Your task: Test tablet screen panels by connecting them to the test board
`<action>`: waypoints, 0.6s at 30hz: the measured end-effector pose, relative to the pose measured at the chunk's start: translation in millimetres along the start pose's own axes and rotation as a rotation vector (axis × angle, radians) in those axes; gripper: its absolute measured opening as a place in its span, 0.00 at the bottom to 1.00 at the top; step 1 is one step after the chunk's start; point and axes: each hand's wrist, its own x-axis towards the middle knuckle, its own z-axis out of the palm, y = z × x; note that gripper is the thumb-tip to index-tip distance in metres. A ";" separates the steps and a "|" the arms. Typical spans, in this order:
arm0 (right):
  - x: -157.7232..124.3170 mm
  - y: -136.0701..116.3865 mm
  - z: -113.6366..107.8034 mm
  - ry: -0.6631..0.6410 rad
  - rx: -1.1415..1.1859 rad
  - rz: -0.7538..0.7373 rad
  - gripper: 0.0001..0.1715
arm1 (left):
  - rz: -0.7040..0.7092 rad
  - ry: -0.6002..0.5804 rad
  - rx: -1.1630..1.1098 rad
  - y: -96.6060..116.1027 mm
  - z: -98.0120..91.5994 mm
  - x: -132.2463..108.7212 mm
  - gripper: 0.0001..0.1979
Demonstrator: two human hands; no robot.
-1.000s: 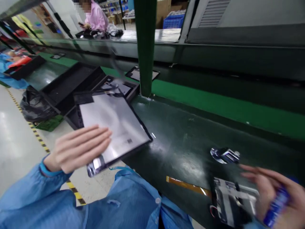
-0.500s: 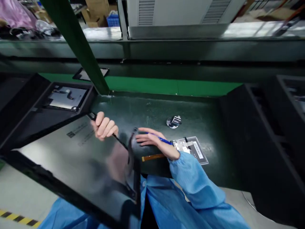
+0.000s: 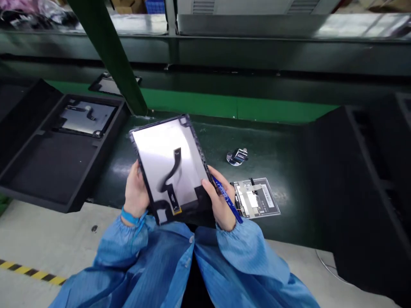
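A tablet screen panel (image 3: 157,167) is tilted in front of my body, its silvery back facing me. A dark flex cable (image 3: 172,197) bends across that back. At the panel's left edge, my left hand (image 3: 136,192) is closed on it. My right hand (image 3: 221,205) grips the right edge, thumb on the near face, and also has a blue pen (image 3: 228,200) tucked in it. Just right of that hand, a flat part with a circuit board and a white label (image 3: 268,197) lies on the dark green bench. Behind it stands a small chrome tally counter (image 3: 237,156).
An open black foam-lined case (image 3: 61,162) on the left holds another screen panel (image 3: 88,117). A further panel (image 3: 107,84) lies behind the slanted green post (image 3: 107,51). Black cases (image 3: 337,184) border the bench on the right.
The panel has swung from the left to the middle, in front of me. My right hand has closed on its edge, and my left hand now holds the left edge. The case's empty compartment shows.
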 end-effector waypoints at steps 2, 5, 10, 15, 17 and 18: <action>0.9 0.5 -9.0 0.004 -0.087 -0.042 0.23 | -0.102 0.065 -0.199 -4.8 4.3 -12.9 0.26; 4.5 2.1 -38.4 -0.262 -0.317 -0.108 0.22 | -0.299 0.295 -0.437 -9.6 1.3 -21.1 0.10; 6.3 11.8 -91.7 -0.490 -0.860 -0.239 0.29 | -0.433 0.437 -0.339 -15.0 -29.6 -17.1 0.12; 7.6 15.2 -104.8 -0.563 -0.727 -0.199 0.10 | -0.434 0.353 -0.255 -25.3 -30.2 -12.8 0.14; 9.0 11.8 -106.9 -0.420 -0.495 -0.139 0.05 | -0.401 0.287 -0.243 -30.6 -18.2 -12.3 0.15; 9.8 9.9 -107.9 -0.353 -0.370 -0.093 0.07 | -0.378 0.237 -0.238 -33.4 -11.2 -12.2 0.16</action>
